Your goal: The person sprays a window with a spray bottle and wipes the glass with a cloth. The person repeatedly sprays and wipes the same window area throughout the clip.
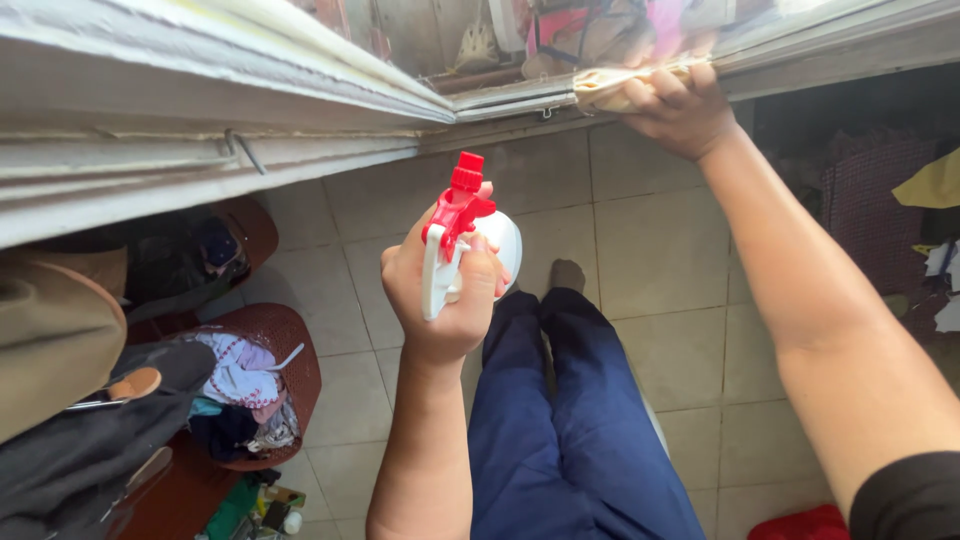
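My left hand [440,300] grips a white spray bottle [500,248] with a red trigger head, held upright in front of me with its nozzle toward the window frame. My right hand [680,105] reaches up and presses a folded beige cloth [605,85] against the lower edge of the window glass [560,35], where the pane meets the grey frame. The cloth is partly hidden under my fingers.
The grey window frame and sill [200,130] run across the top and left. Below are my legs in blue trousers [570,420] on a tiled floor [660,250]. A brown basket of clothes [255,385] stands at lower left, with dark bags and clutter at both sides.
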